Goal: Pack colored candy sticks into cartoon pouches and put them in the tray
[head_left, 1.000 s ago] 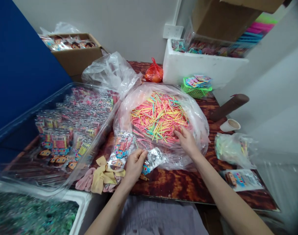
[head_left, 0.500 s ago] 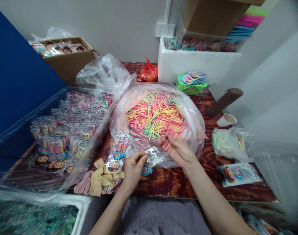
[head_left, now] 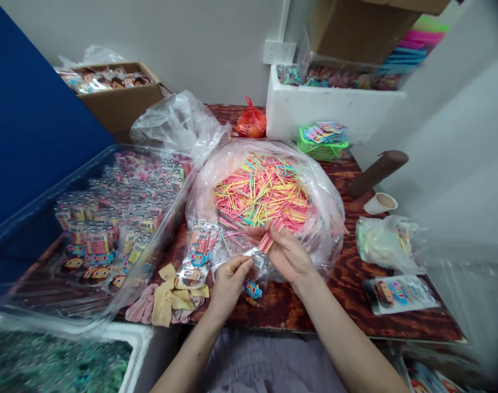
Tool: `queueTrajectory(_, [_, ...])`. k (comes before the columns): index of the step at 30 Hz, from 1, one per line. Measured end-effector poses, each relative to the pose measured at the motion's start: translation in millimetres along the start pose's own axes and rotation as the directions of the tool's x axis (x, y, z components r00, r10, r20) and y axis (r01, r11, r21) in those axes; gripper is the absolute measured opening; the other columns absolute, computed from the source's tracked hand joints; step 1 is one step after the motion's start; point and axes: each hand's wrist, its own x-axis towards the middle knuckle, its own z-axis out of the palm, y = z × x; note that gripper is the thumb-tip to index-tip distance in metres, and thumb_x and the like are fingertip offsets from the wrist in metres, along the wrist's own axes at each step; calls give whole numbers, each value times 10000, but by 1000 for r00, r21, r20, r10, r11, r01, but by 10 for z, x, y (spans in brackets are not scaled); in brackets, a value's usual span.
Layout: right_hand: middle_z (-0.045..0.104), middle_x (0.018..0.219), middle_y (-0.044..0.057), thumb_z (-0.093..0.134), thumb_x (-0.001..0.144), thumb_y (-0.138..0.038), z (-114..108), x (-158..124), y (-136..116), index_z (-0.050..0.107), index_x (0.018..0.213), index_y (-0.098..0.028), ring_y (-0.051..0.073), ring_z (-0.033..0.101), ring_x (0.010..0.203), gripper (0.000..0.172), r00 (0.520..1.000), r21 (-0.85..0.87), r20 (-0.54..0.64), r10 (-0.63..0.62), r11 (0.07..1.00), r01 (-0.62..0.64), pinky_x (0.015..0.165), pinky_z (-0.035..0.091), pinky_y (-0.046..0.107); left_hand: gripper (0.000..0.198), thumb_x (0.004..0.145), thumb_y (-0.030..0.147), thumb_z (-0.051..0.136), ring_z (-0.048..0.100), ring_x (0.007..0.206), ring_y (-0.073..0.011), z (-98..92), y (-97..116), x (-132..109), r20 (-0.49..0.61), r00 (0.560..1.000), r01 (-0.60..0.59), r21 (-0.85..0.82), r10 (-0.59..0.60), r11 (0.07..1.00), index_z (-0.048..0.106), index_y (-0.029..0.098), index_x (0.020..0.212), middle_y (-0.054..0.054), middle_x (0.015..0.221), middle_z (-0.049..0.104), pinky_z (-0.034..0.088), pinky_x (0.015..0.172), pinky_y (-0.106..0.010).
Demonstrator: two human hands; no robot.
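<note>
My left hand (head_left: 229, 278) pinches the top of a small clear printed packet (head_left: 255, 273) held just above the wooden table (head_left: 314, 311). My right hand (head_left: 285, 252) grips a small bunch of pink and orange sticks (head_left: 269, 237) with their lower ends at the packet's mouth. Just behind both hands lies a big clear plastic bag (head_left: 326, 218) heaped with coloured sticks (head_left: 261, 191). A filled packet (head_left: 197, 251) rests to the left of my left hand.
A clear bin of filled packets (head_left: 105, 218) stands at the left, with cloth scraps (head_left: 167, 297) in front. A white foam box (head_left: 331, 106), green basket (head_left: 320, 147), red bag (head_left: 251, 123) and cardboard box (head_left: 118, 98) stand behind. A cup (head_left: 380, 203), small bag (head_left: 384, 243) and packet (head_left: 398, 295) lie right.
My right hand came out of the stick heap with a small bunch and brought it back to the packet in my left hand, which lifted the packet's mouth to meet it.
</note>
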Motion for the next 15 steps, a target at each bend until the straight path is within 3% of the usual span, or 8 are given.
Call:
queueTrajectory(5, [742, 950, 64, 702, 787, -431, -37, -135, 93, 668, 827, -186, 237, 649, 1002, 251, 997, -239, -31, 64, 968, -70, 973, 433, 402, 255, 798, 396, 644, 579, 618, -139, -3, -12, -9, -7, 999, 39, -67, -40, 997, 740, 160, 809, 3, 669, 673, 457, 608, -236])
queueTrajectory(7, [724, 1025, 52, 700, 791, -419, -26, -199, 93, 683, 877, -192, 227, 629, 1039, 243, 997, -374, -6, 80, 924, -77, 987, 426, 386, 242, 790, 380, 647, 627, 704, -164, -7, 16, -14, -20, 1000, 3, -59, -4, 998, 755, 168, 833, -20, 763, 723, 487, 681, -255])
queueTrajectory(9, [700, 1099, 38, 682, 818, -400, 9, -266, 69, 662, 1049, -221, 218, 609, 1089, 293, 997, -467, 29, 72, 883, -50, 1005, 422, 386, 228, 786, 359, 651, 659, 841, -194, -18, 47, -17, -30, 999, -42, -67, 40, 997, 766, 177, 861, -42, 891, 751, 502, 795, -280])
queueTrajectory(12, [645, 1223, 37, 618, 885, -354, 95, -364, 16, 493, 1317, -292, 198, 573, 1171, 454, 998, -528, 27, -58, 847, 63, 1056, 388, 396, 215, 791, 343, 663, 665, 921, -207, -44, 61, -21, -56, 996, -69, -96, 64, 993, 771, 191, 898, -44, 951, 756, 504, 869, -302])
queueTrajectory(15, [607, 1281, 48, 553, 932, -333, 174, -435, -19, 509, 1266, -311, 200, 556, 1196, 338, 973, -587, 9, -232, 786, 193, 1054, 390, 398, 200, 805, 330, 667, 666, 939, -200, -68, 48, -29, -74, 994, -87, -115, 79, 990, 769, 207, 924, -34, 974, 756, 504, 893, -303])
